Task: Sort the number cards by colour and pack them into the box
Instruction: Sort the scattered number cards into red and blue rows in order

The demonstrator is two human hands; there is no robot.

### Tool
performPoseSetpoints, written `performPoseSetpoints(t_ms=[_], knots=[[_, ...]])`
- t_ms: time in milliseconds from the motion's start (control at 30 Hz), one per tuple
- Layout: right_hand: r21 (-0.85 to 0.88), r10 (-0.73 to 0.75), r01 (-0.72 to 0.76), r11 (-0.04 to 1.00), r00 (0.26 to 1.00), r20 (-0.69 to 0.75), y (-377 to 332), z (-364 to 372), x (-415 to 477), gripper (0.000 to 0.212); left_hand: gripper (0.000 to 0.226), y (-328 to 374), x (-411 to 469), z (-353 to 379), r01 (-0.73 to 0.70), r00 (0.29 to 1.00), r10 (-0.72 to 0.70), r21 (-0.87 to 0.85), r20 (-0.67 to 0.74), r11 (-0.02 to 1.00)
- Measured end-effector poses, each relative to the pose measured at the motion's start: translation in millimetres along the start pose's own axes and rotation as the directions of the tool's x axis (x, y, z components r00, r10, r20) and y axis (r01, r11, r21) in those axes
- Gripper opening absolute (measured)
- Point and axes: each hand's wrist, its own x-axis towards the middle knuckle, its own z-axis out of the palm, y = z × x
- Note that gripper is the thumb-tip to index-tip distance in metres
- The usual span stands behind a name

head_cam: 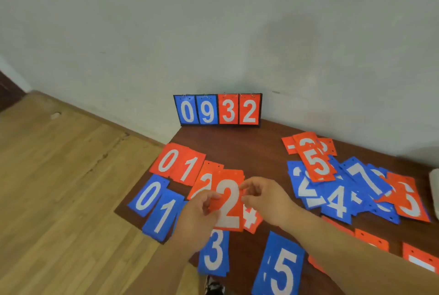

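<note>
Held at its edges by the left hand (202, 214) and right hand (263, 199), the red 2 card (228, 204) covers most of a second red card (206, 181) just behind it, whose figure shows only in part. Just below and right of it, another red card (252, 220) shows a scrap of white figure, unreadable. Directly below, the left hand hides the top of a blue 3 card (213, 255). Further below and right, a blue 5 card (281, 268) runs off the bottom edge. Well to the right, a pile of cards (337, 202) overlaps so that several figures cannot be read. The right forearm crosses more red cards (371, 240), and a pale thing (434, 190) is cut by the right edge, unidentifiable.
</note>
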Motion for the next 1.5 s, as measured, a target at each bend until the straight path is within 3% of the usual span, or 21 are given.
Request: performPoseSetpoints(t_ms=[267,400,667,900,1167,1500], knots=[[-0.024,0.157,-0.158,0.987,0.987,-0.024,-9,81,107,0.024,0.037,-54,104,-60,-0.067,0.997,0.048,0.351,0.064,0.934],[-0.054,0.254,-0.256,0.965,0.966,-0.044,3,98,131,0.016,0.036,-74,136,-58,-0.083,0.987,0.02,0.407,0.157,0.91],[-0.21,0.318,-0.316,0.925,0.948,-0.025,7,83,135,0.021,0.045,-82,152,-60,-0.144,0.98,0.047,0.535,0.191,0.833],[-0.318,0.273,-0.305,0.898,0.952,-0.142,-11,32,75,0.042,0.057,-51,142,-60,-0.318,0.944,0.188,0.603,0.271,0.732],[-0.381,0.131,-0.304,0.873,0.899,-0.417,13,-44,-43,0.059,0.064,20,100,-7,-0.527,0.846,0.408,0.662,0.344,0.534],[-0.378,0.132,-0.413,0.828,0.8,-0.586,105,-148,-230,0.066,0.07,92,15,98,-0.536,0.825,0.456,0.72,0.334,0.441]])
